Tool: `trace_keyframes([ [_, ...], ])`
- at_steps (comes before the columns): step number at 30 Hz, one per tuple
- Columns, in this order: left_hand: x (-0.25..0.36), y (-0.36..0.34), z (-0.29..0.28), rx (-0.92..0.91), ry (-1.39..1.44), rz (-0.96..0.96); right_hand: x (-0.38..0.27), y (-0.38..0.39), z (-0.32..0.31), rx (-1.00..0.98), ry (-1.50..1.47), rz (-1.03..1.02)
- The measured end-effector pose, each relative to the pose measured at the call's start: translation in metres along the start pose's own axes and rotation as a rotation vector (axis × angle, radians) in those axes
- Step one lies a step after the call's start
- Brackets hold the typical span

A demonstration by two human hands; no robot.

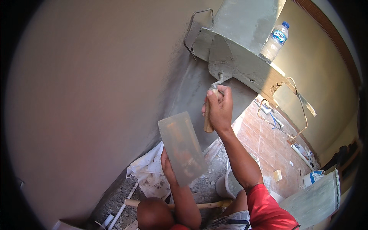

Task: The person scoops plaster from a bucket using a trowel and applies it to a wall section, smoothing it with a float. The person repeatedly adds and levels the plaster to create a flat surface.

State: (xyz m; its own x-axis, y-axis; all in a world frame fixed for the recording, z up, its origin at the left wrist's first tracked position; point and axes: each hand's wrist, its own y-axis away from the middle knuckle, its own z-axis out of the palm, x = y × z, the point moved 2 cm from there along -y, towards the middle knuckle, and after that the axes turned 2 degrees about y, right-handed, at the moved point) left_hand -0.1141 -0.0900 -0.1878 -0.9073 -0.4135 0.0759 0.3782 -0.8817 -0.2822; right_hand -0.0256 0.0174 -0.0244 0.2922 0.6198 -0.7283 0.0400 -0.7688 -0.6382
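My right hand (pixel 222 109) is wrapped round the wooden handle of a pointed trowel (pixel 221 57). The trowel's blade lies against the front face of a grey cement ledge (pixel 249 71), its tip toward the top edge. Lower and to the left, my left hand (pixel 166 163) holds a flat rectangular board (pixel 182 147) from behind. The board is tilted, with its grey, brown-stained face toward me. Most of the left fingers are hidden behind it, and so is any handle.
A water bottle (pixel 274 41) stands on the ledge. Bent metal rods (pixel 188 32) stick out at its left; a wire loop (pixel 306 115) hangs at its right. Below are a bucket (pixel 229 184), a white sack (pixel 147 166), rubble and a wooden tool handle (pixel 207 205). A plastered wall fills the left.
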Motion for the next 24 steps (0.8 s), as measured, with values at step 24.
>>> trace_keyframes([
  [24,-0.009,0.001,0.001,0.178,0.121,-0.032,-0.021,0.052,-0.082,0.31,-0.176,0.113],
])
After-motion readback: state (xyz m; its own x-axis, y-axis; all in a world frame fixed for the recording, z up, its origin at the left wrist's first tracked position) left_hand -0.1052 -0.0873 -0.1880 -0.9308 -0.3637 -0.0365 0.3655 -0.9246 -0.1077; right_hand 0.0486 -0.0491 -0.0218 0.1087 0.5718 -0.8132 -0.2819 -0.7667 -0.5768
